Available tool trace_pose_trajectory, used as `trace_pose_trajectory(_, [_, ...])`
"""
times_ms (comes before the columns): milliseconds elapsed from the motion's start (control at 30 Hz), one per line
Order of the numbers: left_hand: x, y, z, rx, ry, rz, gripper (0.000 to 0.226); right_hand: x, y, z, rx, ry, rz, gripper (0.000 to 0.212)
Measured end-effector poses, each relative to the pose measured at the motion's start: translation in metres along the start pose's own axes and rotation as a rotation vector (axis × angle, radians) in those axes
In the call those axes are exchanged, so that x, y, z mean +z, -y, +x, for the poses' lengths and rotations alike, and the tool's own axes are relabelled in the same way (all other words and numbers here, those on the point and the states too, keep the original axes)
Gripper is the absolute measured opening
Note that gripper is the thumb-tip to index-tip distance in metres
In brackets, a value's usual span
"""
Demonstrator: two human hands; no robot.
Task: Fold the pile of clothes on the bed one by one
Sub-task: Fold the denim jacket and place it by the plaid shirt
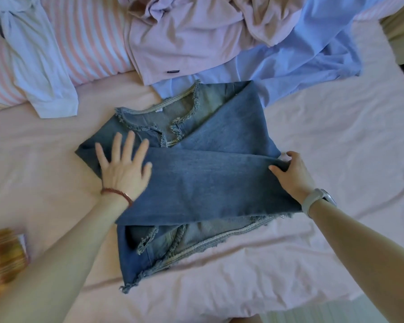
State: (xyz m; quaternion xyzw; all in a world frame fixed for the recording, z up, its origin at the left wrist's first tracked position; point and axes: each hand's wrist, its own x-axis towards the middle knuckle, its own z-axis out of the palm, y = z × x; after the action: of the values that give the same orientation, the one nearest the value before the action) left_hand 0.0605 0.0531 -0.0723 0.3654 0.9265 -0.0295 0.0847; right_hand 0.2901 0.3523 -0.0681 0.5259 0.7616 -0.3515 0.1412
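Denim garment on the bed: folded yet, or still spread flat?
Partly folded. A panel of the denim garment lies doubled across its middle; the right hand grips that fold's edge, the left hand presses flat.

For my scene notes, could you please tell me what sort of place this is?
Most likely a bedroom: a pink-sheeted bed, a striped pillow and loose clothes piled on it.

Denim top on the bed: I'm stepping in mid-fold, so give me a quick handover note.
Left hand: flat, fingers spread, pressing the denim top.
Right hand: pinches the edge of the flap folded across it.
Done: the top lies on the pink sheet, partly folded.
Left: finish this fold; then the lilac shirt, blue shirt and white shirt behind, all unfolded.
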Motion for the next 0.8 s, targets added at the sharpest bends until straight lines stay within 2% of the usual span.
trace_pose_trajectory(67, [0.015, -0.025, -0.025, -0.009, 0.162, -0.024, 0.060, 0.000, -0.002, 0.000, 0.029, 0.021, 0.152, 0.049])
trace_pose_trajectory(167, [0.036, -0.044, -0.043, -0.176, 0.323, -0.042, 0.063, 0.000, -0.003, 0.004, 0.045, 0.020, 0.305, 0.051])
trace_pose_trajectory(300, [0.037, -0.051, -0.033, -0.249, 0.368, -0.074, 0.065, 0.001, 0.004, 0.007, 0.036, 0.057, 0.367, 0.054])
trace_pose_trajectory(467, [0.027, -0.059, -0.050, -0.167, 0.325, -0.066, 0.070, 0.000, 0.021, -0.003, -0.092, 0.037, 0.414, 0.022])
trace_pose_trajectory(567, [0.024, -0.061, -0.058, -0.136, 0.412, -0.121, 0.068, -0.001, 0.036, -0.024, -0.214, -0.048, 0.328, 0.019])
trace_pose_trajectory(633, [0.016, -0.056, -0.052, -0.183, 0.454, -0.300, 0.061, 0.001, 0.053, -0.047, -0.327, -0.094, 0.239, 0.022])
trace_pose_trajectory(667, [0.009, -0.052, -0.048, -0.241, 0.439, -0.473, 0.053, 0.004, 0.063, -0.061, -0.400, -0.115, 0.187, 0.023])
trace_pose_trajectory(733, [-0.012, -0.040, -0.045, -0.436, 0.354, -0.961, 0.038, 0.018, 0.085, -0.092, -0.554, -0.126, 0.115, 0.027])
trace_pose_trajectory(800, [-0.037, -0.023, -0.054, -0.673, 0.335, -1.480, 0.036, 0.040, 0.108, -0.125, -0.676, -0.069, 0.065, 0.031])
